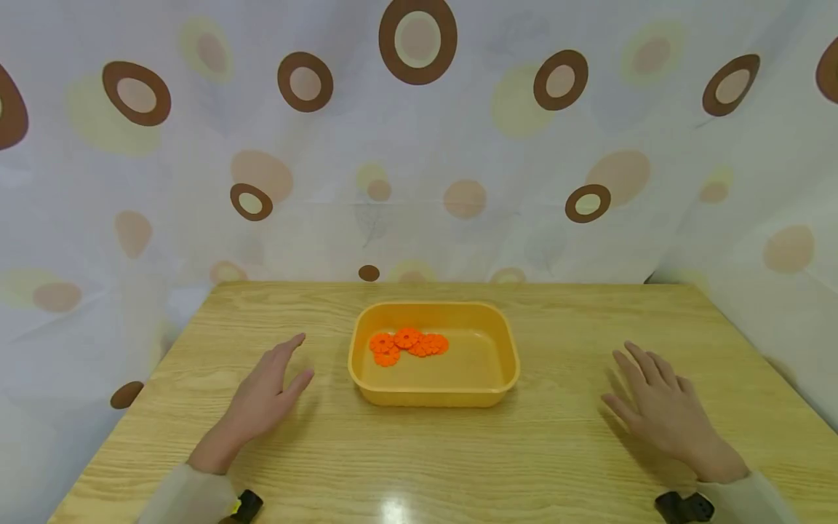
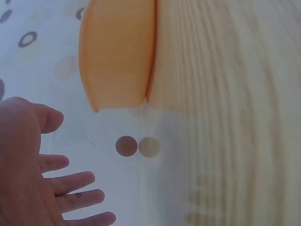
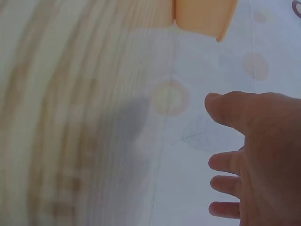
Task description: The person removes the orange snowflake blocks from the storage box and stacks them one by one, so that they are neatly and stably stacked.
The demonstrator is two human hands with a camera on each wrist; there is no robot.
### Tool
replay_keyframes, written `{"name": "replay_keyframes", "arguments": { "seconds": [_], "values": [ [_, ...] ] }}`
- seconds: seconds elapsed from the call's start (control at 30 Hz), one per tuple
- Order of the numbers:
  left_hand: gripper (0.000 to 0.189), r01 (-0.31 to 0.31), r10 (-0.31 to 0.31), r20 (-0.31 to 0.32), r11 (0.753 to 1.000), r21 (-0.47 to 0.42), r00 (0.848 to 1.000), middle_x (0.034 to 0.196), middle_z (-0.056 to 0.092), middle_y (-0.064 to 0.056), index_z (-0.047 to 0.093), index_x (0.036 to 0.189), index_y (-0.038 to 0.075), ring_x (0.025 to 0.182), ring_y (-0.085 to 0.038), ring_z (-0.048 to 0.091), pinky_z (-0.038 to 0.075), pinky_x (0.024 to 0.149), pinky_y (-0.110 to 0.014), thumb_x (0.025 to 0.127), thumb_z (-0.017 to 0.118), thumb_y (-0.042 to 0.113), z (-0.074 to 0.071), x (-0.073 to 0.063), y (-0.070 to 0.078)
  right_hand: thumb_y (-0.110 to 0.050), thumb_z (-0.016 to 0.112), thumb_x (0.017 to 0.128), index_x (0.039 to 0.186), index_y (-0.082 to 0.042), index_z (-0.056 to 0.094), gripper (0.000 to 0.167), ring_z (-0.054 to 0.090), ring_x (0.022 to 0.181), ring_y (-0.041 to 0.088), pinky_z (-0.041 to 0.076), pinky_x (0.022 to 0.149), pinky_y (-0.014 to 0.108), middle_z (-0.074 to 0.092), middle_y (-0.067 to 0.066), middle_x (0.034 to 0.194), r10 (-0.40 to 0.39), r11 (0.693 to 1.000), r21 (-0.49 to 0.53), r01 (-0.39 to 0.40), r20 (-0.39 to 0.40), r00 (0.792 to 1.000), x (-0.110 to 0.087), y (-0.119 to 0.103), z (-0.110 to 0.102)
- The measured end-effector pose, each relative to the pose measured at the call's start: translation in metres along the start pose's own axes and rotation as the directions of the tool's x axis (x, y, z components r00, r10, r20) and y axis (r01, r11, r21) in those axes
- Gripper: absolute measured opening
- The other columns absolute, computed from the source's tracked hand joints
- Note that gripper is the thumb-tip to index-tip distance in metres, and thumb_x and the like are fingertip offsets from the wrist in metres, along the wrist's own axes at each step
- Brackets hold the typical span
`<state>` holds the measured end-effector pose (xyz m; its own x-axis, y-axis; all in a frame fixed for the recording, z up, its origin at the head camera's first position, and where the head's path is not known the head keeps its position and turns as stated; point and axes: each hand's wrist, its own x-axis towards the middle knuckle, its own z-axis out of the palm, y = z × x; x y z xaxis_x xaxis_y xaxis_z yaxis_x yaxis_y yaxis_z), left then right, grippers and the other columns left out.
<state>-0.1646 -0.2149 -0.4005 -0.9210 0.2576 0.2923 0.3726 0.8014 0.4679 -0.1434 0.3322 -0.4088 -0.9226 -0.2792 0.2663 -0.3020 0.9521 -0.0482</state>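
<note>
A yellow-orange plastic basin (image 1: 452, 398) stands on the wooden table, and several orange flower-shaped pieces (image 1: 407, 338) lie in its left half, some overlapping. Left of the basin is my left hand (image 1: 262, 399), fingers extended and thumb apart, holding nothing. In the left wrist view the basin's outer side (image 2: 117, 52) appears beyond that hand (image 2: 23, 160). My right hand (image 1: 664, 415) is farther off on the basin's right, its fingers spread and relaxed. The right wrist view shows the hand (image 3: 273, 150) touching nothing, with a corner of the basin (image 3: 202, 16) at the top.
The light wood table (image 1: 419, 466) has its back edge near a white curtain (image 1: 419, 240) printed with brown and beige ovals. More of this cloth hangs at both sides. Dark wrist-worn devices show at the left (image 1: 247, 506) and right (image 1: 684, 507) cuffs.
</note>
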Motion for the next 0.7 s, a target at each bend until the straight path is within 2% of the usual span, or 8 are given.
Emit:
{"name": "replay_keyframes", "arguments": {
  "seconds": [0.13, 0.27, 0.43, 0.57, 0.7],
  "values": [
    [0.057, -0.002, 0.004, 0.019, 0.995, -0.096, 1.000, 0.144, 0.043, -0.022, 0.032, 0.147, -0.001, 0.127, -0.042, 0.044, 0.039, 0.099, -0.059, 0.101, 0.050, 0.027, 0.006, 0.007, 0.005, -0.039, 0.060, 0.093, 0.139, 0.004, 0.041, 0.066, 0.036, 0.121, 0.049, 0.040, 0.076, 0.066, 0.035, 0.028, 0.141, 0.000, 1.000, -0.005, 0.000, -0.015, 1.000, 0.004, -0.004, -0.002],
    [0.056, -0.016, 0.018, 0.017, 0.990, -0.141, 1.000, 0.140, 0.047, -0.022, 0.034, 0.146, -0.001, 0.121, -0.041, 0.050, 0.043, 0.095, -0.056, 0.100, 0.053, 0.024, 0.012, 0.015, 0.012, -0.035, 0.058, 0.095, 0.141, 0.005, 0.038, 0.064, 0.034, 0.121, 0.051, 0.037, 0.078, 0.069, 0.034, 0.029, 0.140, 0.011, 0.998, 0.061, -0.011, -0.003, 1.000, 0.010, -0.010, -0.003],
    [0.055, 0.002, -0.002, -0.001, 0.984, -0.177, 1.000, 0.136, 0.053, -0.020, 0.038, 0.145, 0.003, 0.113, -0.038, 0.057, 0.048, 0.090, -0.053, 0.097, 0.057, 0.024, 0.016, 0.024, 0.024, -0.033, 0.057, 0.097, 0.141, 0.006, 0.035, 0.063, 0.034, 0.120, 0.053, 0.034, 0.083, 0.071, 0.036, 0.031, 0.139, 0.016, 0.991, 0.129, -0.020, 0.034, 0.999, 0.018, -0.018, -0.003],
    [0.056, 0.033, -0.031, 0.015, 0.981, -0.193, 0.999, 0.136, 0.054, -0.018, 0.039, 0.145, 0.006, 0.113, -0.036, 0.057, 0.048, 0.091, -0.052, 0.096, 0.059, 0.026, 0.022, 0.028, 0.031, -0.030, 0.059, 0.095, 0.139, 0.005, 0.040, 0.060, 0.038, 0.118, 0.050, 0.036, 0.083, 0.068, 0.043, 0.029, 0.135, -0.011, 0.987, 0.158, 0.008, 0.017, 1.000, 0.024, -0.024, -0.002],
    [0.058, 0.036, -0.031, 0.033, 0.980, -0.195, 0.999, 0.139, 0.052, -0.017, 0.040, 0.144, 0.005, 0.113, -0.034, 0.058, 0.047, 0.092, -0.051, 0.095, 0.060, 0.026, 0.027, 0.031, 0.036, -0.026, 0.062, 0.094, 0.136, 0.003, 0.044, 0.055, 0.040, 0.113, 0.047, 0.032, 0.083, 0.066, 0.046, 0.027, 0.130, -0.035, 0.975, 0.218, 0.038, -0.019, 0.999, 0.030, -0.029, 0.001]
  ]
}}
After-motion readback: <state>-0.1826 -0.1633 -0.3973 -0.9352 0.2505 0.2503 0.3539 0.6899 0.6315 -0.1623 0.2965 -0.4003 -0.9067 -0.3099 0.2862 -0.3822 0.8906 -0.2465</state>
